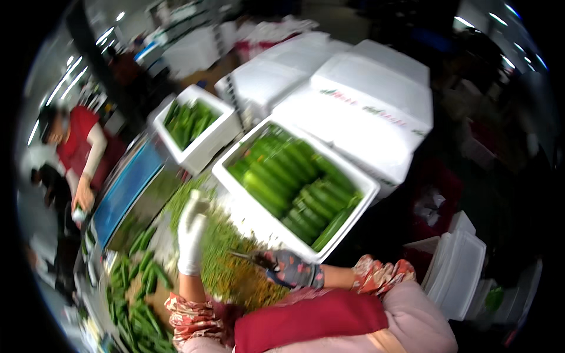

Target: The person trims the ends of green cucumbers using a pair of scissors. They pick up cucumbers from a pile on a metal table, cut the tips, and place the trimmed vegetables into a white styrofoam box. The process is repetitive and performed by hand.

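My left hand (192, 236), in a white glove, is raised above a heap of green and yellow trimmings (225, 256). Its fingers are apart and I see nothing in them. A dark flower-patterned glove covers my right hand (293, 268), which grips what looks like scissors (247, 256); blur hides their exact shape. The blades point left over the trimmings. Just beyond my right hand stands a white foam box (348, 234), filled with rows of cucumbers (282, 172). Loose cucumbers (143, 273) lie in a pile to the left of my left hand.
A smaller foam box (207, 150) of cucumbers stands behind at the left. Large closed foam boxes (344, 119) are stacked beyond the full one. A blue conveyor-like surface (128, 189) runs along the left, with another person (88, 145) beside it. Foam lids (459, 269) lean at right.
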A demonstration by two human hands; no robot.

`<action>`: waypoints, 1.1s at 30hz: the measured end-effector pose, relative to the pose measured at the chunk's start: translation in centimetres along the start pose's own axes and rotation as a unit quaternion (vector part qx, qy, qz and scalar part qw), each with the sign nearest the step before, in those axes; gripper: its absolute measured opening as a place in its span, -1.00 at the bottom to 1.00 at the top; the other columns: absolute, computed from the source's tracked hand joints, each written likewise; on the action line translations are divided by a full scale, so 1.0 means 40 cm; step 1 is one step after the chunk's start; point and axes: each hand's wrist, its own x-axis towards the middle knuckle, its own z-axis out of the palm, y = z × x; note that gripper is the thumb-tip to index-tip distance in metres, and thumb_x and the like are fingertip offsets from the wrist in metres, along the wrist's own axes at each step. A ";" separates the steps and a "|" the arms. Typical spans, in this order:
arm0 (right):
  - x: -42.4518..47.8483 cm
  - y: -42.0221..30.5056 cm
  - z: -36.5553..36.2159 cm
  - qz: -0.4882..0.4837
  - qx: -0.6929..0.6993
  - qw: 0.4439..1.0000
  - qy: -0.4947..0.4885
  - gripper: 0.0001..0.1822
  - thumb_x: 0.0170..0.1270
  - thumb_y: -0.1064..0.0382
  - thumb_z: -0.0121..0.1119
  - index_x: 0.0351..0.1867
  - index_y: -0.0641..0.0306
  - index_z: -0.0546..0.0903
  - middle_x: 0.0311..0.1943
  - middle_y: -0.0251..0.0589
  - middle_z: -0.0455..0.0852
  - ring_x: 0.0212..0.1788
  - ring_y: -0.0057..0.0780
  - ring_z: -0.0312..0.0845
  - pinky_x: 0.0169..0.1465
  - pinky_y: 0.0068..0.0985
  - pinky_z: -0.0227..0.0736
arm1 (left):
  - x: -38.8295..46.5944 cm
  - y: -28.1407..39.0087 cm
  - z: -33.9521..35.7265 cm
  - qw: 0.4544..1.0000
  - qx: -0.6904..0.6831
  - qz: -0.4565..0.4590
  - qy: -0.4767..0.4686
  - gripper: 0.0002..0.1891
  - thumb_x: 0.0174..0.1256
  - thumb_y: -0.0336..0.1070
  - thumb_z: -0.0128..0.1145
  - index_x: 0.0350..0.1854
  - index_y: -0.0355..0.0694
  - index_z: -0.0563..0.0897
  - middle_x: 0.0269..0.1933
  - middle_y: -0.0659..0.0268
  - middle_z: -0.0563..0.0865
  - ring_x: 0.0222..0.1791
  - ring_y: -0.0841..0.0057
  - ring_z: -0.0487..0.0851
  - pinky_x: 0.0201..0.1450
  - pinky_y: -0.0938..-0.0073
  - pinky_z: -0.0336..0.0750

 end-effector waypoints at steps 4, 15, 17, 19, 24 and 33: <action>0.041 -0.209 0.061 0.102 -0.248 0.952 0.151 -0.52 0.20 0.20 0.06 0.14 0.34 0.32 -0.43 -0.30 0.54 -0.46 -0.64 0.41 -0.44 -0.71 0.33 | 0.157 -0.078 0.145 0.838 0.414 0.277 -0.224 -0.33 0.06 -0.21 0.19 0.24 -0.26 0.25 0.23 0.05 0.33 0.24 0.13 0.27 0.25 0.24 0.18; -0.043 -0.145 -0.066 0.010 -0.078 0.973 0.218 -0.40 0.16 0.32 0.10 0.25 0.23 0.19 -0.34 -0.32 0.52 -0.36 -0.63 0.41 -0.39 -0.73 0.32 | 0.364 -0.044 0.341 0.555 0.706 0.256 -0.357 -0.33 -0.27 0.32 0.22 -0.23 -0.18 0.58 -0.22 0.14 0.56 -0.13 0.24 0.50 -0.01 0.23 0.33; -0.048 -0.157 -0.058 0.052 -0.214 0.946 0.240 -0.38 0.15 0.35 0.09 0.26 0.23 0.16 -0.32 -0.30 0.52 -0.34 -0.59 0.42 -0.35 -0.69 0.34 | 0.366 0.008 0.376 0.474 0.747 0.228 -0.406 -0.35 -0.27 0.34 0.21 -0.28 -0.15 0.60 -0.25 0.18 0.56 -0.15 0.25 0.51 -0.05 0.26 0.37; -0.027 -0.239 -0.012 0.110 -0.239 0.937 0.229 -0.35 0.13 0.35 0.10 0.27 0.23 0.14 -0.28 -0.26 0.50 -0.31 -0.56 0.42 -0.32 -0.68 0.35 | 0.378 -0.001 0.360 0.476 0.729 0.200 -0.449 -0.40 -0.26 0.28 0.24 -0.33 -0.20 0.60 -0.29 0.12 0.61 -0.22 0.20 0.58 -0.14 0.25 0.44; -0.054 -0.183 -0.035 0.072 0.239 0.932 0.263 -0.29 0.06 0.33 0.17 0.27 0.25 0.14 -0.20 -0.16 0.46 -0.25 -0.49 0.40 -0.29 -0.65 0.35 | 0.417 -0.076 0.312 0.549 0.624 0.162 -0.532 -0.42 -0.22 0.10 0.28 -0.13 -0.19 0.58 -0.28 0.04 0.64 -0.25 0.11 0.60 -0.17 0.26 0.47; -0.071 -0.098 -0.129 0.007 0.046 0.989 0.142 -0.22 0.01 -0.07 0.21 0.22 0.23 0.21 -0.29 -0.27 0.48 -0.38 -0.61 0.38 -0.39 -0.67 0.32 | 0.334 -0.032 0.293 0.476 0.677 0.292 -0.479 -0.45 -0.22 0.13 0.25 -0.25 -0.21 0.53 -0.43 0.17 0.57 -0.38 0.21 0.57 -0.32 0.26 0.42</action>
